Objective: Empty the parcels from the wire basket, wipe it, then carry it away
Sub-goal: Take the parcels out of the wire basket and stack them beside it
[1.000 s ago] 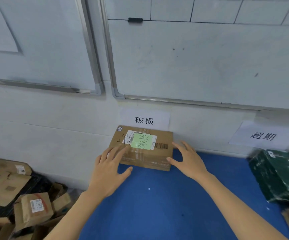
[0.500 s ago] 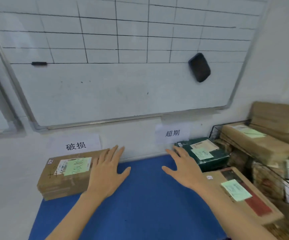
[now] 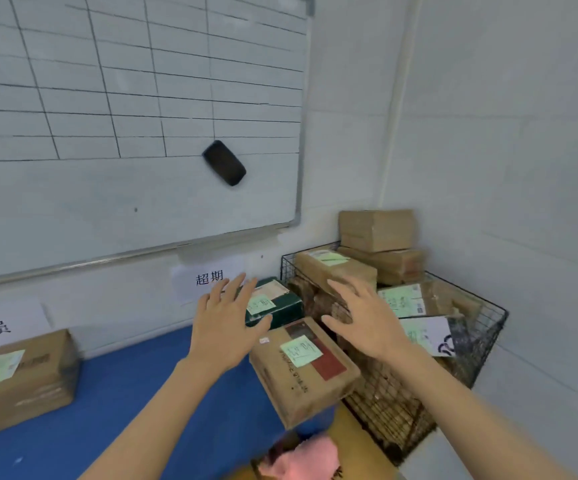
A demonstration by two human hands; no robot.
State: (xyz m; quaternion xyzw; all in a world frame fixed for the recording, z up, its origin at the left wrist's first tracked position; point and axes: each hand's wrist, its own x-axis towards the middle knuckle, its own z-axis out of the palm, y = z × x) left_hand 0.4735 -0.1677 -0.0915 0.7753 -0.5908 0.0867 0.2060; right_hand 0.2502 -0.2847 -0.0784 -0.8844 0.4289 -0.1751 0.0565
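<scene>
A black wire basket (image 3: pixel 485 344) stands in the corner at right, piled with several cardboard parcels (image 3: pixel 336 270) bearing green notes. My left hand (image 3: pixel 226 323) hovers open, fingers spread, in front of a dark green box (image 3: pixel 273 303). My right hand (image 3: pixel 363 318) is open too, raised over the basket's near left side and holding nothing. A brown parcel (image 3: pixel 306 368) with a green note and red patch lies tilted on the blue surface (image 3: pixel 135 407), against the basket.
Another brown parcel (image 3: pixel 17 379) lies at the left under a paper sign. A whiteboard (image 3: pixel 135 133) with a black eraser (image 3: pixel 224 162) hangs above. A second paper sign (image 3: pixel 207 277) is on the wall. Something pink (image 3: pixel 301 459) lies at the bottom edge.
The view has swung right from the left parcel to the basket corner. Both hands left that parcel and moved right, still open, toward the basket.
</scene>
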